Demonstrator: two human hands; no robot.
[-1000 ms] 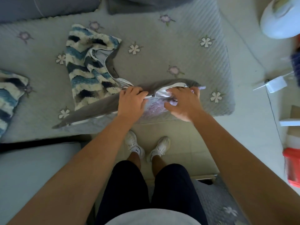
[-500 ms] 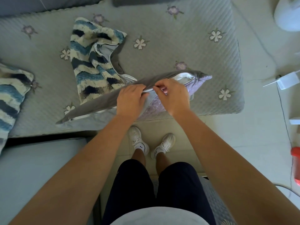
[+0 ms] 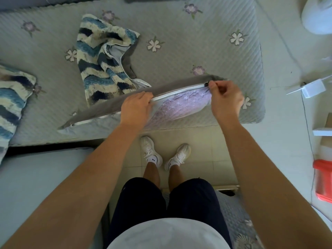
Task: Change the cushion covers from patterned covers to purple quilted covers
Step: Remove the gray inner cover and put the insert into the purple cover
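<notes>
- The cushion (image 3: 125, 108) in its purple quilted cover (image 3: 181, 105) lies at the near edge of the grey quilted mattress (image 3: 197, 42), zip edge turned up towards the camera.
- The dark zip pull (image 3: 206, 84) is pinched between the fingertips of the right hand (image 3: 225, 97), near the right end of the zip line.
- The left hand (image 3: 135, 106) is pressed over the zip seam around mid-length, fingers clenched on the fabric; the step is judged to be closing the zip.
- The seam is best kept taut between the two hands, so the slider runs straight.
- Loose quilted fabric is best kept clear of the teeth, or a snag is likely.
- One removed patterned cover (image 3: 100, 65) lies crumpled just beyond; a cushion still in its patterned cover (image 3: 12, 105) sits at the left edge.
</notes>
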